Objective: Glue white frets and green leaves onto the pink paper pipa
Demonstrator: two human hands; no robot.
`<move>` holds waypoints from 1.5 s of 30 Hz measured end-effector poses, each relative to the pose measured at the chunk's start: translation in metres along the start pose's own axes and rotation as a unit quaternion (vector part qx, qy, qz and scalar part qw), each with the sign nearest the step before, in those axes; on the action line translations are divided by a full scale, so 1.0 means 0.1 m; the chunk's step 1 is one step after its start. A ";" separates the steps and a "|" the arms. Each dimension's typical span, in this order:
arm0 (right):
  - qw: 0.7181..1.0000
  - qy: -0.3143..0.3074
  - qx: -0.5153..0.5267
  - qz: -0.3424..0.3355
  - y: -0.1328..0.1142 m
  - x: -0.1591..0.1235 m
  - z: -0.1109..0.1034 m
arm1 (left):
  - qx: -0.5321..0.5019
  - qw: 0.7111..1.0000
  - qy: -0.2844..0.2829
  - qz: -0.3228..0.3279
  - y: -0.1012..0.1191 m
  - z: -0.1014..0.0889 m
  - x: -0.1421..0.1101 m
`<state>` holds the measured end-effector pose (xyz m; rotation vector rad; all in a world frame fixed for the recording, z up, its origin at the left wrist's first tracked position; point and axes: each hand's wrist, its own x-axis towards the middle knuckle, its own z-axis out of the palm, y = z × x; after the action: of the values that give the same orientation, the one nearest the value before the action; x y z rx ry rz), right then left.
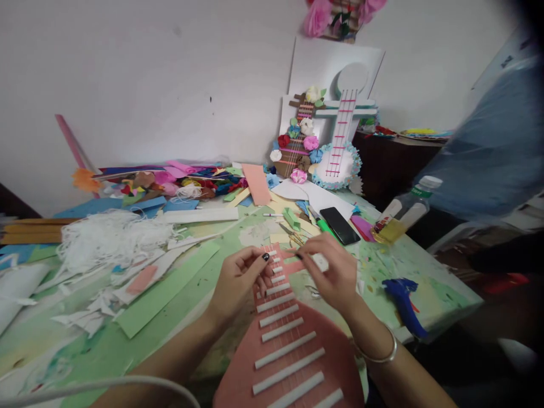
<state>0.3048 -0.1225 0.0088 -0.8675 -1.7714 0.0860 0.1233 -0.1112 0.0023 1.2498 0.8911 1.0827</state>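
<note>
both hands at narrow top of pink cutout (293,351), left hand (238,283) pinching its left edge, right hand (331,269) pinching a white strip (319,262), glue gun (403,300) near table edge (450,317) w/ bare green space between

The pink paddle-shaped cutout (293,345) runs off the bottom edge, its lower end unseen. The right hand (334,272) covers its narrow top. At far right a blurred blue shape (493,147) smears past the frame, unreadable.

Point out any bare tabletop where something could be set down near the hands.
Bare green table shows right of the right hand, between the phone, bottle and blue glue gun. A smaller patch lies between the left hand and the green paper strip. The left side is crowded with white scraps.
</note>
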 end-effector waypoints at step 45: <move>0.848 0.039 0.355 0.391 0.56 0.01 0.45 | 0.494 0.866 -0.028 0.073 0.08 -0.12 0.32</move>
<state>0.2949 -0.0658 -0.0334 -0.9446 -1.0537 1.1484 0.1194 -0.0767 0.0106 2.2017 1.3970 0.6683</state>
